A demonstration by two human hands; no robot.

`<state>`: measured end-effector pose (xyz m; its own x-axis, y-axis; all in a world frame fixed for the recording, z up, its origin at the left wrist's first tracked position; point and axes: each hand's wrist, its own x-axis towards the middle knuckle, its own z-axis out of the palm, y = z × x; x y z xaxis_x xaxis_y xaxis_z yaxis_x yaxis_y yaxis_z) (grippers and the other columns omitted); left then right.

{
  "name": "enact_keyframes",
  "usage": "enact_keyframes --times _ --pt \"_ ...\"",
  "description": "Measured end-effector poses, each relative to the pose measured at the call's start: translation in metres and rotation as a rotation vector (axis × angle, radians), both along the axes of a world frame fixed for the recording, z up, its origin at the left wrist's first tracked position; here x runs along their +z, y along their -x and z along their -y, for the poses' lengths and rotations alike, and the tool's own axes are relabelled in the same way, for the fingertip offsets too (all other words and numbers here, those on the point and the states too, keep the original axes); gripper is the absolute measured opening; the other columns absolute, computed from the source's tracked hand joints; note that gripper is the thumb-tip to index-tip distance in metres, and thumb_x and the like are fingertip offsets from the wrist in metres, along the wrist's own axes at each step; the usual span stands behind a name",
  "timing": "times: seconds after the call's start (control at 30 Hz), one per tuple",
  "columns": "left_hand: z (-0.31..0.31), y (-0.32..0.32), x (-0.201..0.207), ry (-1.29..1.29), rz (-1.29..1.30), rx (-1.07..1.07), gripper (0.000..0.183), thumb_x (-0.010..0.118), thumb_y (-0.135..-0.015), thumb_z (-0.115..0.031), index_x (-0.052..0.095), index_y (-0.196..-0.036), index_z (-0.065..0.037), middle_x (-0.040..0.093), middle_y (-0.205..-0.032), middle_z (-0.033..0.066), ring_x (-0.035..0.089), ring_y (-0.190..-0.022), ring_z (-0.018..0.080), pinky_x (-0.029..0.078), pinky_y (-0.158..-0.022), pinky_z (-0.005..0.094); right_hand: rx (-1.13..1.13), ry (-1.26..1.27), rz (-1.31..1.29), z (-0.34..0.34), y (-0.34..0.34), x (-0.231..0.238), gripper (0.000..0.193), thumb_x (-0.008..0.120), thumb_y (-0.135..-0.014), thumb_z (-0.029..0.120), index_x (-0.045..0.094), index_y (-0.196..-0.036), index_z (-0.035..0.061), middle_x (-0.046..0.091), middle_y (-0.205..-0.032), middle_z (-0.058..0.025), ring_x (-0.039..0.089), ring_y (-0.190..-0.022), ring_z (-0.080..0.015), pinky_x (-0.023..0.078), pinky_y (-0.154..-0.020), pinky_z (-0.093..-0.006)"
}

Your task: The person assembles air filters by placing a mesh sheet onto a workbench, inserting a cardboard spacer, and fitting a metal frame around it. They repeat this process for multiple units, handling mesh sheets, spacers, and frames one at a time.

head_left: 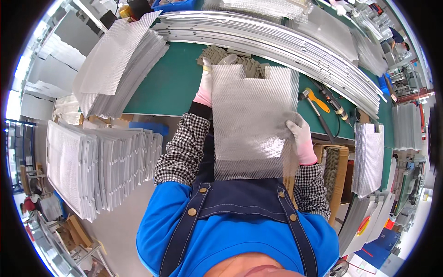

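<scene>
A silvery mesh sheet (pixel 249 115) with a notch cut in its far edge hangs in front of my body, partly over the green table (pixel 152 92). My left hand (pixel 206 85), in a pale glove, grips its left edge near the far corner; the sheet hides some of its fingers. On the right edge, lower down, my gloved right hand (pixel 301 137) has its fingers closed on the mesh. Just beyond the notch lies a pile of small grey strip-like parts (pixel 253 68).
Long white metal profiles (pixel 221 30) lie along the table's far side. A hammer (pixel 318 114), an orange-handled tool (pixel 317 99) and a power screwdriver (pixel 336 104) rest at the right. Mesh stacks (pixel 115 69) stand far left, framed panels (pixel 87 166) below them, more notched sheets (pixel 368 159) at right.
</scene>
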<state>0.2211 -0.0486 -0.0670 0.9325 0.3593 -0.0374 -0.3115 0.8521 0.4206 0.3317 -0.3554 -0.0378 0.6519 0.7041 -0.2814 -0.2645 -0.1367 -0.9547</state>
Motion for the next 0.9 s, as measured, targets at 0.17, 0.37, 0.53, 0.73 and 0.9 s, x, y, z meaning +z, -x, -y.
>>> enact_keyframes --times 0.17,0.37,0.53,0.73,0.9 --pt "-0.003 0.001 -0.001 0.107 0.095 -0.076 0.088 0.042 -0.087 -0.081 0.052 -0.131 -0.006 0.059 -0.121 0.0255 0.06 -0.11 0.0387 0.054 -0.093 0.0551 0.024 -0.038 0.041 -0.002 -0.008 -0.013 0.039 0.052 -0.096 0.004 0.049 -0.132 -0.009 0.065 -0.117 -0.0111 0.065 -0.098 -0.0154 0.054 -0.087 -0.0274" --pt "-0.001 0.001 -0.001 0.2 0.097 -0.124 0.08 0.042 -0.086 -0.081 0.06 -0.116 -0.01 0.059 -0.122 0.0264 0.058 -0.112 0.0409 0.051 -0.095 0.0586 0.039 0.016 -0.015 -0.006 -0.011 -0.01 0.039 0.053 -0.096 0.006 0.049 -0.133 -0.0085 0.065 -0.114 -0.0109 0.066 -0.096 -0.0154 0.056 -0.08 -0.0275" --pt "0.003 0.0 0.001 0.198 0.043 -0.093 0.081 0.047 -0.083 -0.082 0.057 -0.119 -0.009 0.059 -0.121 0.0254 0.06 -0.109 0.0411 0.051 -0.094 0.0585 0.064 0.047 0.073 -0.008 -0.007 0.001 0.038 0.054 -0.096 0.008 0.051 -0.131 -0.0083 0.066 -0.109 -0.0111 0.068 -0.087 -0.0164 0.057 -0.073 -0.0284" --pt "0.014 0.006 0.01 0.012 -0.068 -0.002 0.084 0.042 -0.094 -0.073 0.042 -0.145 -0.006 0.057 -0.133 0.0159 0.055 -0.118 0.0318 0.045 -0.105 0.0475 0.013 0.114 0.195 -0.001 -0.003 -0.002 0.036 0.057 -0.095 0.009 0.056 -0.127 -0.0069 0.068 -0.099 -0.0123 0.069 -0.076 -0.0183 0.058 -0.066 -0.031" --pt "-0.002 0.018 -0.003 -0.493 -0.401 0.369 0.073 0.04 -0.101 -0.062 0.046 -0.146 -0.004 0.051 -0.144 0.012 0.051 -0.127 0.0235 0.039 -0.112 0.0371 0.111 0.135 0.161 0.003 -0.004 0.018 0.037 0.061 -0.093 0.012 0.057 -0.126 -0.005 0.069 -0.094 -0.0152 0.07 -0.08 -0.0172 0.057 -0.073 -0.0314"
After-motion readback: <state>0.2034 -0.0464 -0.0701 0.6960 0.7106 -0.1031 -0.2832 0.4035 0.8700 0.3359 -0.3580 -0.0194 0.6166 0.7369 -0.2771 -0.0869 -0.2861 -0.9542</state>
